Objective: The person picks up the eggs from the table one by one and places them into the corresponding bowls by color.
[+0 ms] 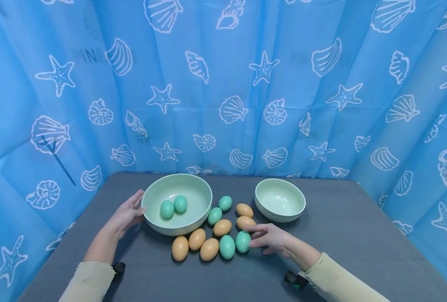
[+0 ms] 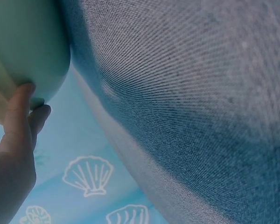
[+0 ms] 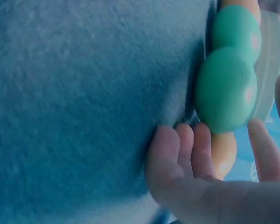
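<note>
At the left, my left hand [image 1: 127, 213] touches the side of a large pale green bowl [image 1: 205, 212], its thumb at the rim. In the left wrist view its fingertips rest on the bowl's outer wall [image 2: 32, 44]. Two green eggs [image 1: 180, 204] lie inside the bowl. My right hand [image 1: 272, 240] is beside a green egg [image 1: 243, 242] at the right end of the front row, fingers spread and loosely bent. In the right wrist view that green egg [image 3: 226, 91] lies just beyond the fingertips; whether they touch it I cannot tell.
Several orange eggs [image 1: 209, 249] and more green eggs [image 1: 225, 203] lie on the grey cloth-covered table [image 1: 193, 281] between the bowls. A smaller pale green bowl [image 1: 280, 200] stands at the back right, with nothing seen inside. A blue shell-patterned curtain [image 1: 216, 92] hangs behind.
</note>
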`<action>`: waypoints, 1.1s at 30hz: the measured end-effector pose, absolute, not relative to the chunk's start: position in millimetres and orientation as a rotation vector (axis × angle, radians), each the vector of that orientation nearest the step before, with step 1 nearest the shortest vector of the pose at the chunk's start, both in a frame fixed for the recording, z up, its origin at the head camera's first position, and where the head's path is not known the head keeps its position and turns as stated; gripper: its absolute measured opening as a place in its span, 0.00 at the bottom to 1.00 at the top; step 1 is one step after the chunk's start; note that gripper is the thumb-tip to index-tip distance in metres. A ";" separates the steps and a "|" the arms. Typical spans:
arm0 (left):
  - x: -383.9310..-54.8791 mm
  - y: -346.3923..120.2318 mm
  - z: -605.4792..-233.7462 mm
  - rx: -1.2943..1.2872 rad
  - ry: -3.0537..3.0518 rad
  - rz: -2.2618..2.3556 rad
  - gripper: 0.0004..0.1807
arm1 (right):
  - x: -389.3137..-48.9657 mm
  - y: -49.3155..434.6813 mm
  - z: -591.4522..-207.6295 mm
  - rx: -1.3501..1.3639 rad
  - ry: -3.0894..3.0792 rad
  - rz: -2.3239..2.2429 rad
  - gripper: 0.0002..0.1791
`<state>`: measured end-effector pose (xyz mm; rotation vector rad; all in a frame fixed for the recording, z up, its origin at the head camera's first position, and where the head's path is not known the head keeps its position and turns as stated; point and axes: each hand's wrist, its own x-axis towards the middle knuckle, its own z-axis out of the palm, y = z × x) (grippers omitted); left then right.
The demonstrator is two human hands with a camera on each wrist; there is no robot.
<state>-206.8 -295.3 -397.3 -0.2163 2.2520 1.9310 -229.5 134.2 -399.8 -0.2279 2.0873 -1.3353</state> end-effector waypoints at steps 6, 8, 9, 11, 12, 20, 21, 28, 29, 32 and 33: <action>-207.0 -294.5 -397.7 -0.218 2.246 1.940 0.39 | -224.4 123.4 -402.3 -0.175 2.205 -1.269 0.29; -206.9 -294.3 -397.3 -0.220 2.239 1.947 0.39 | -222.8 121.0 -403.0 -0.172 2.234 -1.259 0.29; -206.9 -294.2 -396.9 -0.221 2.237 1.950 0.39 | -222.3 119.9 -403.3 -0.168 2.242 -1.261 0.29; -207.2 -294.5 -396.6 -0.220 2.235 1.955 0.39 | -221.3 118.0 -403.7 -0.163 2.251 -1.272 0.29; -207.1 -294.4 -396.4 -0.225 2.236 1.955 0.39 | -220.8 117.1 -404.2 -0.164 2.255 -1.281 0.29; -206.7 -294.8 -397.8 -0.220 2.250 1.948 0.39 | -216.7 110.6 -409.6 -0.257 2.300 -1.380 0.29; -206.5 -294.9 -398.2 -0.215 2.252 1.948 0.39 | -216.6 109.5 -410.1 -0.256 2.314 -1.382 0.28; -206.6 -296.0 -399.8 -0.212 2.245 1.948 0.39 | -215.0 105.2 -411.8 -0.264 2.374 -1.394 0.26; -206.9 -296.3 -399.7 -0.212 2.237 1.954 0.39 | -214.8 105.2 -411.5 -0.265 2.377 -1.393 0.26; -207.2 -296.3 -399.2 -0.212 2.233 1.958 0.40 | -214.7 106.3 -408.3 -0.229 2.388 -1.375 0.26; -207.1 -296.1 -399.1 -0.215 2.236 1.956 0.40 | -214.6 106.9 -406.5 -0.205 2.389 -1.365 0.26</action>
